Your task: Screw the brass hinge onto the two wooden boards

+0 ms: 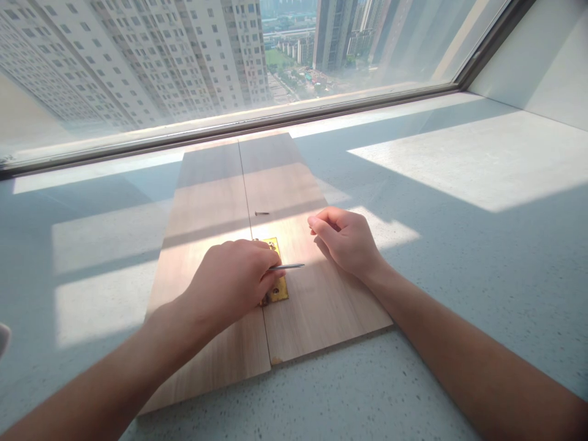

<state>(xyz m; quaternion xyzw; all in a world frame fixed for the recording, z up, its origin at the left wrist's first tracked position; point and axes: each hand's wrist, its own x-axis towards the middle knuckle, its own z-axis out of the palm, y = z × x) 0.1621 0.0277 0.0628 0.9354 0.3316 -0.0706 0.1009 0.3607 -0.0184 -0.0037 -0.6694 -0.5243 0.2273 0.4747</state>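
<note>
Hands, two, bare, working apart over two boards laid side by side on a pale sill.

Left hand (234,278): closed on a thin metal tool (287,267), its shaft sticking out to the right past the fingertips; the hand rests on a brass hinge (277,288) and hides most of it. The grip looks low and braced, probably to steady the tool near the hinge's holes.

Right hand (344,239): loosely curled, fingertips drawn together, knuckles resting on the right board (316,306); whether it pinches anything cannot be told.

Hinge: brass, flat, straddling the seam between the left board (202,196) and the right board, near their front ends, presumably to join them.

Screw (261,213): one, dark, lying loose on the right board just beyond the hinge, within easy reach of either hand.

Sill (459,245): speckled, sunlit in patches, below a window (184,61) onto tower blocks.
</note>
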